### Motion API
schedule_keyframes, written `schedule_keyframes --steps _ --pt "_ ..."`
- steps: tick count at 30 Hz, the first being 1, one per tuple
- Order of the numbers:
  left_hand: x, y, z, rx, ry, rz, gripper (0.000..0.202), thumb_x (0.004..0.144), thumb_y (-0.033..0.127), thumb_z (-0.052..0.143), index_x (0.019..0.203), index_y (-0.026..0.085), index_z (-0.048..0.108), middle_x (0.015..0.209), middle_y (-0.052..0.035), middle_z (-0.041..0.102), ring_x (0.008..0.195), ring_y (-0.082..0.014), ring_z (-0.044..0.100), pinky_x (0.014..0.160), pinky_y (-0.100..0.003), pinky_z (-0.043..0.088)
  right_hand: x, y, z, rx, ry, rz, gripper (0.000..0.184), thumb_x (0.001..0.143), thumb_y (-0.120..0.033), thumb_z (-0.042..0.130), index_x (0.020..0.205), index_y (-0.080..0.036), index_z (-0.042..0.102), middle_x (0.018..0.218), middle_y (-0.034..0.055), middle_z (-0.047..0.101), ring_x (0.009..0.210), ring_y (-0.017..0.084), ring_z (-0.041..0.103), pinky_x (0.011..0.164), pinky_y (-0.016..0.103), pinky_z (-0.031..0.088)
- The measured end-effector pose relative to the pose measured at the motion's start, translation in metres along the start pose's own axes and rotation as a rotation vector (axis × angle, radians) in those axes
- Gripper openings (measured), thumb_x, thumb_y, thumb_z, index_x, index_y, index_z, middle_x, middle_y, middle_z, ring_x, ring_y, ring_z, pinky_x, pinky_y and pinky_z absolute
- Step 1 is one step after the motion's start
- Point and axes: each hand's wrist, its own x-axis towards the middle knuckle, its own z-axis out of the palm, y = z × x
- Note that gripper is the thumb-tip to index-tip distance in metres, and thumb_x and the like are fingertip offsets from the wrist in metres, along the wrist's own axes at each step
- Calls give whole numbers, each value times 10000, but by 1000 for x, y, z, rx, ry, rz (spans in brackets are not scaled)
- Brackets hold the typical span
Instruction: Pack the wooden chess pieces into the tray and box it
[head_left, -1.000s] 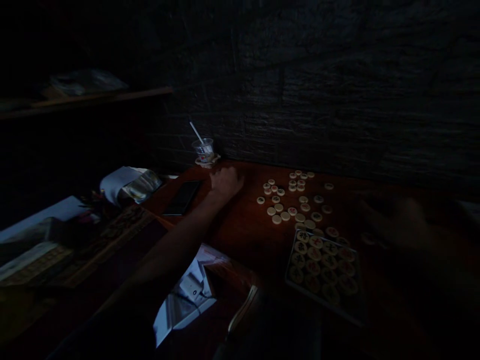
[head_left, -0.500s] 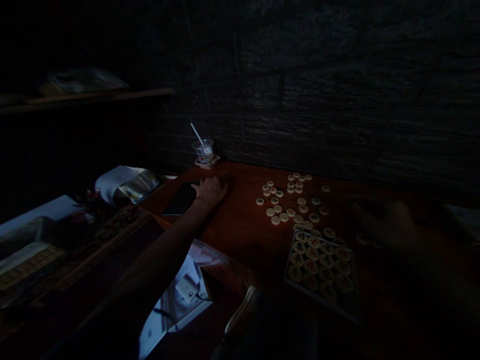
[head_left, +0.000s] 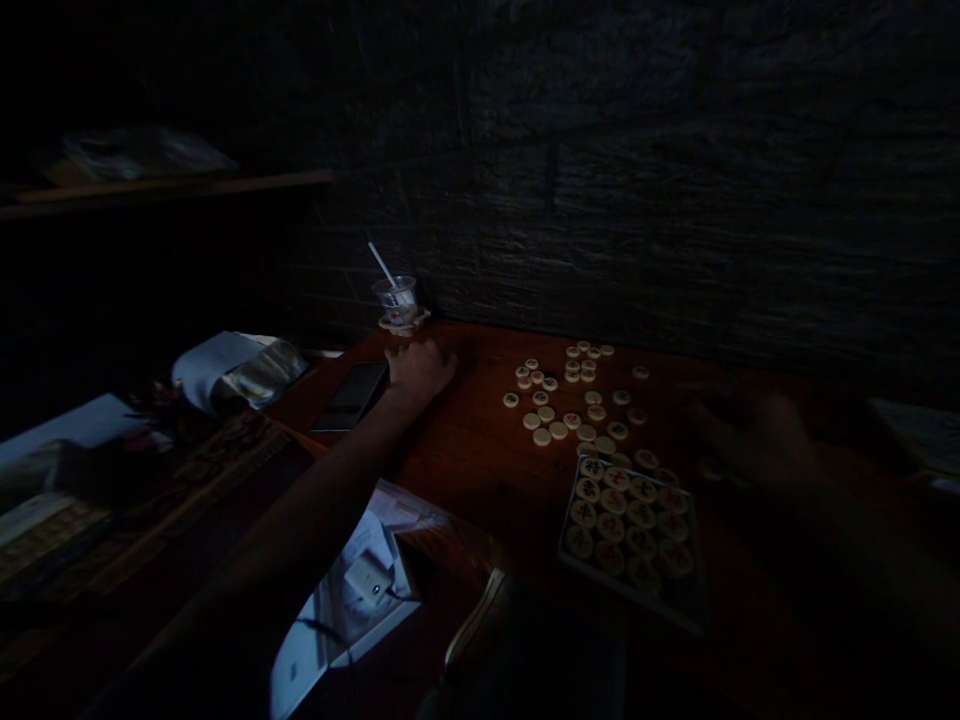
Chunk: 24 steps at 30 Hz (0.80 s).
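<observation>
Frankly, the dark is the biggest hazard here. My left hand (head_left: 420, 368) rests knuckles-up on the reddish-brown wooden table (head_left: 480, 465), fingers loosely curled; I cannot tell whether anything sits inside that curl. It lies just beside the flat black phone (head_left: 351, 395) and just in front of the clear plastic cup (head_left: 395, 297) with its white straw (head_left: 381, 262), which stands at the table's far edge by the wall.

My right hand (head_left: 757, 440) is a blurred shape low over the table's right side, and I cannot tell whether it is released or gripping something.

The small round pale wooden discs (head_left: 558, 430) lie scattered on the table between my 2 hands. More of them, marked in red and black, sit packed in rows in the shallow rectangular tray (head_left: 622, 592) nearer to me.

I judge 3 risks:
- The cup is light and top-heavy with the straw, so 1 careless lift of my left wrist could tip it onto the phone.
- The right hand, moving where I can barely see, could sweep loose discs off the table or knock the tray.
- The tray's near corner sits close to the table edge, so a nudge could spill its rows.
</observation>
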Motion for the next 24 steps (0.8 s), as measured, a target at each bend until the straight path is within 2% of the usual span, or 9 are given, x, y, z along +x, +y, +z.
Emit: schedule_keyframes --steps 2,3,7,10,13,15,18,20,24 --pt "0 19 -13 -27 75 77 544 1007 516 411 1174 102 721 1194 -249 740 1241 -428 650 1159 -599 363 0 0 1 34 -54 3 319 912 -361 616 1051 -182 840 1014 116 844 797 279 803 716 369 639" --pt "1 31 -20 -72 157 143 514 1011 496 405 1139 115 726 1141 -228 752 1184 -411 677 1131 -570 396 0 0 2 59 -66 -1 309 903 -342 632 1068 -176 834 996 113 845 802 280 804 740 378 643" --pt "10 90 -41 -409 316 437 385 1007 459 458 978 175 716 943 -119 759 938 -292 709 926 -415 507 2 6 6 88 -23 -19 230 912 -280 647 1026 -222 838 1016 66 848 852 252 816 776 330 641" --pt "11 134 -40 -636 328 594 254 964 375 538 902 191 701 858 -62 752 786 -211 669 782 -335 506 4 11 7 105 4 -37 217 905 -241 654 1015 -223 840 992 48 852 862 245 815 782 323 631" --pt "1 164 -23 -769 247 667 179 925 299 567 877 194 704 817 -33 755 728 -181 660 712 -300 492 5 13 7 93 9 -10 214 915 -247 649 987 -211 847 958 47 852 849 240 812 758 311 614" --pt "-10 171 -6 -806 191 712 170 907 252 555 877 189 709 819 -32 762 740 -178 680 717 -293 496 5 13 6 84 9 10 216 919 -254 647 970 -205 851 949 51 851 836 238 809 745 305 604" --pt "-22 168 14 -775 141 846 197 915 268 543 857 190 714 834 -41 766 762 -183 696 752 -304 504 7 14 4 62 31 15 212 912 -248 652 960 -196 852 958 62 850 849 242 803 760 308 590" --pt "-24 164 19 -751 138 903 222 930 304 543 843 194 716 840 -41 765 768 -183 695 756 -308 501 8 16 4 41 41 5 213 906 -245 650 952 -185 849 948 68 848 847 241 796 757 306 576" --pt "-20 162 20 -762 175 855 223 908 304 560 816 188 726 758 -21 731 692 -164 658 695 -293 473 9 20 3 23 37 10 222 893 -231 635 943 -162 840 937 74 844 837 238 785 737 301 558"
